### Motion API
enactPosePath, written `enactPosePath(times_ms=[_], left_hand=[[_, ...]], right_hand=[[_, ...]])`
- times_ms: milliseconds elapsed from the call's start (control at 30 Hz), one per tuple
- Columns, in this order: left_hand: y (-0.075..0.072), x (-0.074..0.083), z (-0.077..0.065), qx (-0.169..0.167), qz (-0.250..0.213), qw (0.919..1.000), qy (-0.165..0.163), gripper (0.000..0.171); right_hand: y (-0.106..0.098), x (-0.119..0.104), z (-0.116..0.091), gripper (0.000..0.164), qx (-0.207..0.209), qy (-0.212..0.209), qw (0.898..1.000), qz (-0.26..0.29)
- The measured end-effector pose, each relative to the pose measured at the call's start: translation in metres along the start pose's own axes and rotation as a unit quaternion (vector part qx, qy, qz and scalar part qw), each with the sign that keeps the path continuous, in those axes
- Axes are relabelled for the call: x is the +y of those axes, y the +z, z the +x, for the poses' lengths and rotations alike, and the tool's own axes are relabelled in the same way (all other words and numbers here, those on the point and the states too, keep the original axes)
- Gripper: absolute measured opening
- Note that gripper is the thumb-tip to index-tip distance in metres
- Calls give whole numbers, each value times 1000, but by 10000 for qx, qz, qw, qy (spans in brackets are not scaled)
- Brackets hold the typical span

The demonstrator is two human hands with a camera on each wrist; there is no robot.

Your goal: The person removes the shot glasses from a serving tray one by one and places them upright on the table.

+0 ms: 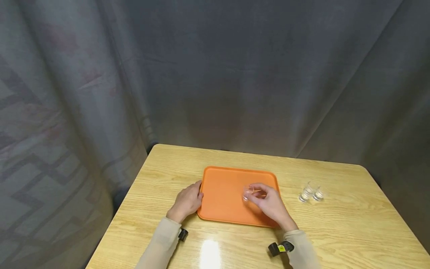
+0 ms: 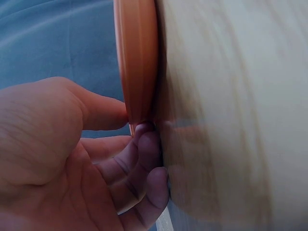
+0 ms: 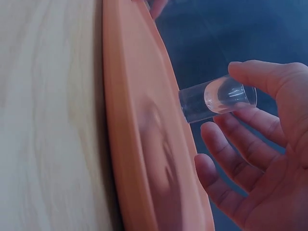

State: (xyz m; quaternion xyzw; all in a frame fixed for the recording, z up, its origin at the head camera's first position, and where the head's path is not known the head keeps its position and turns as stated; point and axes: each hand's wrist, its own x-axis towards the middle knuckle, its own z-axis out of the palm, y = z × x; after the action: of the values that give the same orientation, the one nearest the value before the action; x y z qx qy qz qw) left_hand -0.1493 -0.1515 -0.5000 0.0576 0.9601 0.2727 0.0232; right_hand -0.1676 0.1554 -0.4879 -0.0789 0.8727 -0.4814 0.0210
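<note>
An orange tray (image 1: 220, 186) lies on the wooden table. My left hand (image 1: 188, 200) holds its left edge; in the left wrist view the thumb touches the tray rim (image 2: 137, 57) and the fingers curl in low beside it. Over the right half of the tray, my right hand (image 1: 271, 204) pinches a small clear shot glass (image 3: 216, 100) near one end, between thumb and index finger. The other fingers are loosely bent, off the glass. Whether the glass touches the tray is hard to tell.
Small clear shot glasses (image 1: 305, 193) stand close together on the table (image 1: 349, 209), right of the tray. Grey curtains (image 1: 235, 74) hang behind the table and along its left side.
</note>
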Motion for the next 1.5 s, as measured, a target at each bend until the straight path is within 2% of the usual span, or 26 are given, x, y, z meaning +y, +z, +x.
enactPosePath(times_ms=[367, 767, 1067, 1267, 1500], left_hand=[[1, -1, 1, 1, 3, 10000, 10, 49], [1, -1, 1, -23, -15, 10000, 14, 50], [0, 0, 1, -50, -52, 10000, -59, 51], [1, 0, 1, -63, -88, 9999, -79, 50], [0, 0, 0, -58, -52, 9999, -68, 51]], right_hand=[[-36, 20, -5, 35, 271, 142, 9994, -181], [-78, 45, -20, 45, 737, 342, 9961, -330], [-109, 65, -35, 47, 1008, 570, 9917, -551], [-126, 76, -43, 49, 1068, 640, 9905, -591], [-139, 89, -53, 57, 1109, 1012, 9860, -731]])
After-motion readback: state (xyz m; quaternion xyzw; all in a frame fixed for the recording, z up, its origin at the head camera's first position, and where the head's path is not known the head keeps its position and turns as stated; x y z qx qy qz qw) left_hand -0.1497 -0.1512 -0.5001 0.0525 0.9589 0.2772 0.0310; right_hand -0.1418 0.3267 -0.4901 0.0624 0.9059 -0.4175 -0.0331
